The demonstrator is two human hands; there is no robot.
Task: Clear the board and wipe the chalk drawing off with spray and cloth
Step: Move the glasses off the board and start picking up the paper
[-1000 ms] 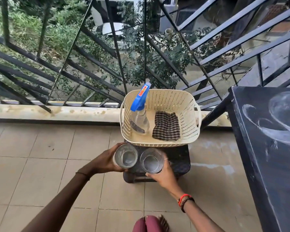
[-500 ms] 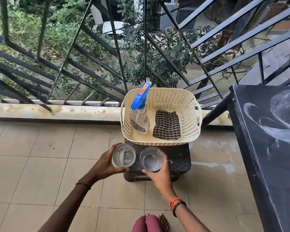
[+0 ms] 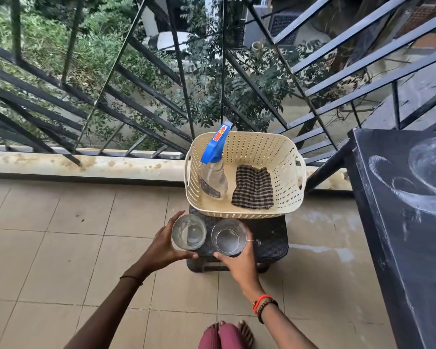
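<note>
Two clear glasses, side by side over the near edge of a dark stool (image 3: 269,244). The left glass (image 3: 188,232) is gripped by the left hand (image 3: 161,248), fingers curled round its wall. The right glass (image 3: 228,237) is gripped by the right hand (image 3: 239,263), fingers likewise wrapped round it. Whether either glass rests on the stool cannot be told.

One cream perforated basket (image 3: 287,157) on the stool's far part, holding:
- one spray bottle (image 3: 213,172), blue trigger head, leaning at the left wall;
- one checked cloth (image 3: 252,187), lying flat beside the bottle, apart from it.

One black board (image 3: 388,248) at right, bearing a white chalk drawing (image 3: 423,172).

Tiled floor (image 3: 61,248) below; black railing (image 3: 180,71) behind.
</note>
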